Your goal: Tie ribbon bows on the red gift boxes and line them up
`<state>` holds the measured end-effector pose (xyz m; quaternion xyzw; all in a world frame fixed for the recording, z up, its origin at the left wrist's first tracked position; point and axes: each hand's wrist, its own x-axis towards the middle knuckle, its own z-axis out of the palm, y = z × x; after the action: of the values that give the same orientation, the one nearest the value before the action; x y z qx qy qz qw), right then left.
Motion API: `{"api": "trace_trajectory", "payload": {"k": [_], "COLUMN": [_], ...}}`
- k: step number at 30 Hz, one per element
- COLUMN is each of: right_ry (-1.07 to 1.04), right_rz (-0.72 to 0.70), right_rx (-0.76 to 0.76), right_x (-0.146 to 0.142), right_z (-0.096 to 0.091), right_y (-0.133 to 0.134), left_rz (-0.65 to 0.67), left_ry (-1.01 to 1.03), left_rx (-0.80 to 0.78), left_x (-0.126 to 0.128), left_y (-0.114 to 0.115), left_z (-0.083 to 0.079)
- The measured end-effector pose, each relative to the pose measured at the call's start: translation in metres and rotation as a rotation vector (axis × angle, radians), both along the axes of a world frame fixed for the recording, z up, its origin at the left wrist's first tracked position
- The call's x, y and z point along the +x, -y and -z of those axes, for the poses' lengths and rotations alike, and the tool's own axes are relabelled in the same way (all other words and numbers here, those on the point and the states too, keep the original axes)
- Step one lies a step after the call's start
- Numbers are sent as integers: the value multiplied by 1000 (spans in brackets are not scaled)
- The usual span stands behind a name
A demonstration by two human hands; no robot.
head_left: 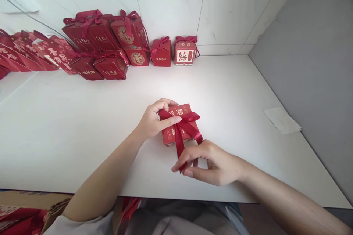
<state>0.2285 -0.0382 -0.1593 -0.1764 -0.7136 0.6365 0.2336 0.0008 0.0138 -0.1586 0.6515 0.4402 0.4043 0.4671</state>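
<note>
A red gift box (168, 137) with gold and white lettering lies on the white table in front of me. A dark red satin ribbon (191, 118) is tied in a bow across its top. My left hand (153, 121) grips the box from the left side, its thumb pressing on the knot of the bow. Below the box, my right hand (213, 163) has its thumb and fingers closed about the end of a hanging ribbon tail. A second tail drapes over the box's right side towards that hand.
At the back wall stand several stacked red gift boxes (102, 40) with bows, and two single ones, a red box (162, 55) and a white-fronted box (184, 58). Red paper bags (52, 53) line the far left. A white paper (282, 120) lies by the grey right wall (311, 62).
</note>
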Motion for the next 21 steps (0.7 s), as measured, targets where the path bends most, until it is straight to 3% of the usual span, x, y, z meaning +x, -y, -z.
{"api": "trace_trajectory", "payload": {"k": [5,6,7,10,12,13,17,21], "right_ry": [64,18,-32,-101,-78,-48,95,115], "right_rz": [-462,-435,-293,362,573,571,337,218], "right_rx": [-356,-399,-412,-319,-297,-322,-450,-483], "right_x": [28,34,40,47,46,44,39,38], "right_z": [-12,-13,-12,-8,-4,-2,-2,-4], "right_y": [-20,-25,-29,-41,-46,-48,-48,-44], "left_rz": [34,52,73,146,194,217,278,291], "left_ry": [-42,-32,-12,56,87,98,99,101], "left_rx": [-35,-51,-70,-114,-126,-132,-149,-133], "left_x": [-2,-2,-2,-1,0,1,3,5], "left_y": [0,0,0,1,1,2,3,4], "left_z": [-2,-2,-2,-2,-1,-1,-2,-2]}}
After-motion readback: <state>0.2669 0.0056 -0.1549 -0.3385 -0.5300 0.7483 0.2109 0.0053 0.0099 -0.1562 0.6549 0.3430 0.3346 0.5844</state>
